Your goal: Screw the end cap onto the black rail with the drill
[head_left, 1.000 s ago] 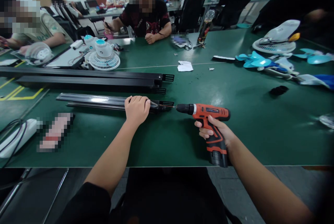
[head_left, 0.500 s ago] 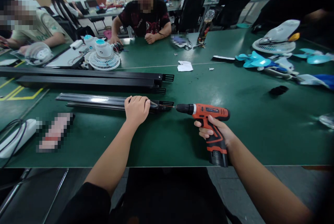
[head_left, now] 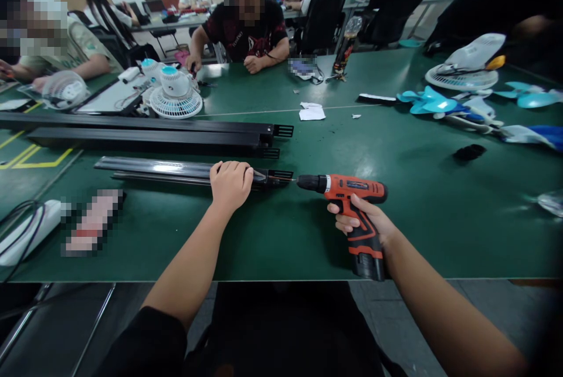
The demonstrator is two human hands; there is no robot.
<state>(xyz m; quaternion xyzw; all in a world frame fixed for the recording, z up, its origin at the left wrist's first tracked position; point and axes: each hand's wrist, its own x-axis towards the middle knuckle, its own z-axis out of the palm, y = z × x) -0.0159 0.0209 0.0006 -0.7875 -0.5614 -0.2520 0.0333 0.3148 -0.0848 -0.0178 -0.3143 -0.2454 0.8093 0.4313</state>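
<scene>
On the green table [head_left: 422, 207], my left hand [head_left: 231, 186] wraps over a long black part [head_left: 162, 167] that lies lengthwise, near its slotted right end. My right hand [head_left: 367, 218] grips an orange and black cordless drill [head_left: 356, 188] by its handle, index finger at the trigger. The drill points left, and its thin bit meets the slotted end of the black part; how deep the bit sits inside cannot be made out. Just behind lie more long black parts [head_left: 149, 138] with similar slotted ends.
Fan motor units with white grilles [head_left: 176, 101] stand at the back left. Blue fan blades [head_left: 428, 100] and another fan [head_left: 466, 72] lie at the right. A phone-like item [head_left: 94, 221] and a white device with a cable [head_left: 33, 230] lie front left. A person [head_left: 246, 25] sits opposite.
My hands, the drill and the black part keep their places. Across the table, the seated person's hand at the left has lifted slightly, holding a small dark item.
</scene>
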